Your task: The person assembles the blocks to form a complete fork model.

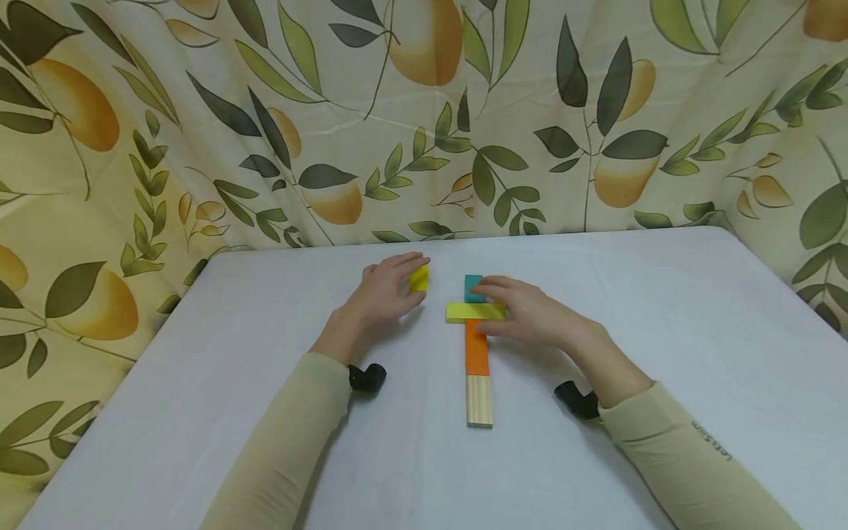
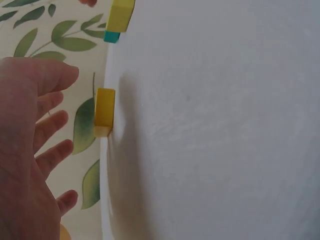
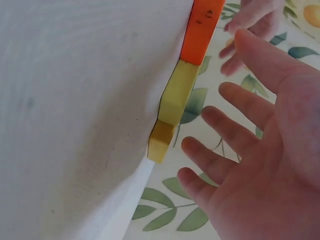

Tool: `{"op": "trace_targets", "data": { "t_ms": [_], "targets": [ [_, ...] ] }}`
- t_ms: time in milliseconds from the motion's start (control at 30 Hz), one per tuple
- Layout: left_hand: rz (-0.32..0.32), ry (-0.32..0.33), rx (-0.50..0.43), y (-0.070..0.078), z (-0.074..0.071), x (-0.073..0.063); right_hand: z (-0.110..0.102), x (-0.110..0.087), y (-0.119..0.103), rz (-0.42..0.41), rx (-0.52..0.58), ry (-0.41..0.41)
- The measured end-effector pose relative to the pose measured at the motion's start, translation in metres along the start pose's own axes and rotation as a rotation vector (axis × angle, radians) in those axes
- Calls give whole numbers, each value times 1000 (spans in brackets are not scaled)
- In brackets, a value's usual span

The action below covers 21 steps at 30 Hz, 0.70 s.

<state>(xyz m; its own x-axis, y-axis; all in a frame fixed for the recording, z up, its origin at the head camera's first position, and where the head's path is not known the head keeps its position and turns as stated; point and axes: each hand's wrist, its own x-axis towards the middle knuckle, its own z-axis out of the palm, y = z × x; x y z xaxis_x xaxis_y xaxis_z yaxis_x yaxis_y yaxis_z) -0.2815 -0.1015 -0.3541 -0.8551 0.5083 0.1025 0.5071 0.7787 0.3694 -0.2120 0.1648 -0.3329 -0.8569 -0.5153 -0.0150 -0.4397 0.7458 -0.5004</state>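
My left hand (image 1: 389, 288) hovers beside a yellow block (image 1: 419, 278), fingers spread. In the left wrist view that hand (image 2: 30, 145) stays apart from the yellow block (image 2: 105, 110). Over the block row, my right hand (image 1: 533, 313) partly covers a yellow-green block (image 1: 461, 313) lying crosswise. Behind that one is a teal block (image 1: 472, 288); an orange block (image 1: 477, 353) and a plain wood block (image 1: 479, 401) run toward me. In the right wrist view the hand (image 3: 260, 145) has loose fingers holding nothing, near a darker yellow block (image 3: 161, 141) at the yellow-green one's end.
A white cloth (image 1: 411, 456) covers the table. Behind it hangs a curtain (image 1: 424, 147) printed with fruit and leaves. Black wrist devices stick out at the left cuff (image 1: 368, 377) and the right cuff (image 1: 576, 401).
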Motion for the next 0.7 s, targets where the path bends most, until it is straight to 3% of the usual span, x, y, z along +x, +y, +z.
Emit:
{"op": "trace_targets", "data": {
  "t_ms": [700],
  "targets": [
    [-27, -137, -12, -20, -7, 19, 6, 1, -3, -42, -115, -35]
  ]
}}
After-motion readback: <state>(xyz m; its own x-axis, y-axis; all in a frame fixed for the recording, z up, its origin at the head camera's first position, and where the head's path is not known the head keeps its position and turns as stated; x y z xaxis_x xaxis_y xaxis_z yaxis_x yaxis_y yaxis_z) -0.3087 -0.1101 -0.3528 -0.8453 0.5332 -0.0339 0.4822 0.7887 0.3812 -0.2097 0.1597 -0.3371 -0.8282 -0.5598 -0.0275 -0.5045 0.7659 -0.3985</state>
